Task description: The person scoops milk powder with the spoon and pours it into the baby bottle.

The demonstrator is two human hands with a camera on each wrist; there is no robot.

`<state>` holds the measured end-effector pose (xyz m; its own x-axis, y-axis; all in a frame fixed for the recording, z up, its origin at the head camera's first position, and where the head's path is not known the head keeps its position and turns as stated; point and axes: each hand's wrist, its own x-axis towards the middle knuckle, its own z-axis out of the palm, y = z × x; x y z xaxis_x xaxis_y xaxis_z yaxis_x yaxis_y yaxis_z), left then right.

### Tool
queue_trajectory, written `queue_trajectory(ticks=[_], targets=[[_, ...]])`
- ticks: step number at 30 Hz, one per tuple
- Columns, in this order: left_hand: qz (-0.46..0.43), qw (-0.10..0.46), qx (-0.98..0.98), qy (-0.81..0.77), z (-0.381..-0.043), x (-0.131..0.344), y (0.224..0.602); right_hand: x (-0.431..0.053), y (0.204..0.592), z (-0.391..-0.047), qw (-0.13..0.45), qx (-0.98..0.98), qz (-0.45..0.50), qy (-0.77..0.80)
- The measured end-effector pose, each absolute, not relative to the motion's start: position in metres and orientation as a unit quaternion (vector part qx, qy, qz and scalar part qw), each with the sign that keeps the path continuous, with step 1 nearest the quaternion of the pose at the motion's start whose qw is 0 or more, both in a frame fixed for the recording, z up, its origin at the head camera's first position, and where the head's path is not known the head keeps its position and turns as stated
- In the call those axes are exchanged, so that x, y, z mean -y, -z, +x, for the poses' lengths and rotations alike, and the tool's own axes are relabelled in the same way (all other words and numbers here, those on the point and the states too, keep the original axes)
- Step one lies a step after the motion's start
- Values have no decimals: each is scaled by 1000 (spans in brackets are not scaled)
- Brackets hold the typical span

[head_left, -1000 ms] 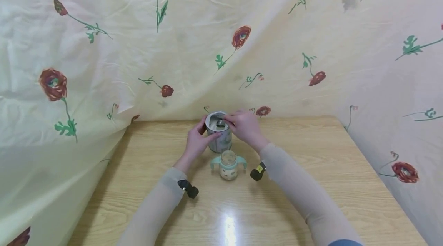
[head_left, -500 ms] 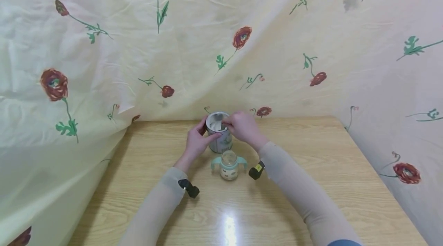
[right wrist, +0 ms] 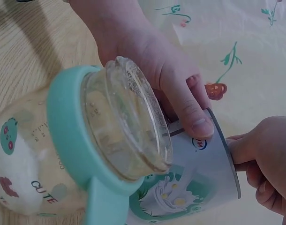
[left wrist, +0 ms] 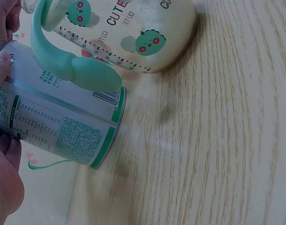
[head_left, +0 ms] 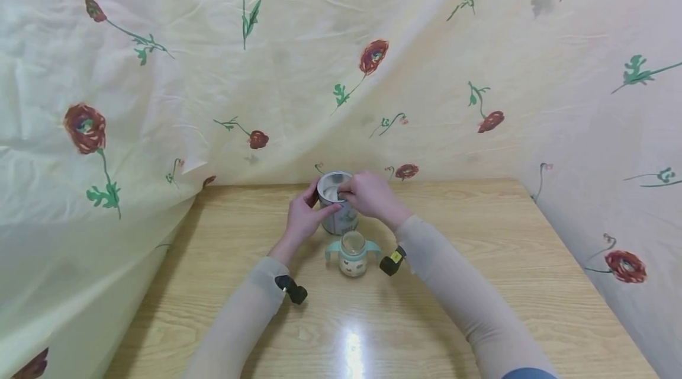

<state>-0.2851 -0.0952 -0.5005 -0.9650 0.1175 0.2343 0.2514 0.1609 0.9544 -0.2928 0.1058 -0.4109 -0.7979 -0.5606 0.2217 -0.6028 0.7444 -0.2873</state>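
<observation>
An open milk powder tin (head_left: 340, 223) stands upright near the back of the table, pale powder showing inside. My left hand (head_left: 303, 217) grips its left side, thumb across the front below the rim; the left wrist view shows the printed back of the tin (left wrist: 63, 119). My right hand (head_left: 373, 194) reaches over the rim, pinching a scoop whose bowl is hidden inside the tin. In the right wrist view, the curled fingers of the right hand (right wrist: 272, 161) are at the rim. Just in front stands a lidless baby bottle (head_left: 353, 265) with two mint handles, whitish contents inside.
The wooden table (head_left: 256, 314) ends at a flower-printed cloth (head_left: 298, 71) hanging close behind the tin. The bottle stands between the two forearms. A black camera (head_left: 393, 261) on the right wrist hangs near the bottle's right handle.
My right hand has tipped and lowered the scoop into the tin, so its bowl no longer shows. The left hand, tin and bottle stay in place.
</observation>
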Motion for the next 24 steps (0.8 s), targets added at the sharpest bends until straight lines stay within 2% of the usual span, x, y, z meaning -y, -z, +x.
queue_trajectory(ticks=[10, 17, 24], targets=[[-118, 60, 762, 634, -284, 95, 500, -108, 410, -287, 83, 928, 287, -221], [-128, 64, 760, 634, -285, 94, 500, -115, 418, -281, 54, 897, 156, -410], [-123, 65, 760, 635, -286, 94, 500, -128, 432, -279, 94, 835, 68, -538]])
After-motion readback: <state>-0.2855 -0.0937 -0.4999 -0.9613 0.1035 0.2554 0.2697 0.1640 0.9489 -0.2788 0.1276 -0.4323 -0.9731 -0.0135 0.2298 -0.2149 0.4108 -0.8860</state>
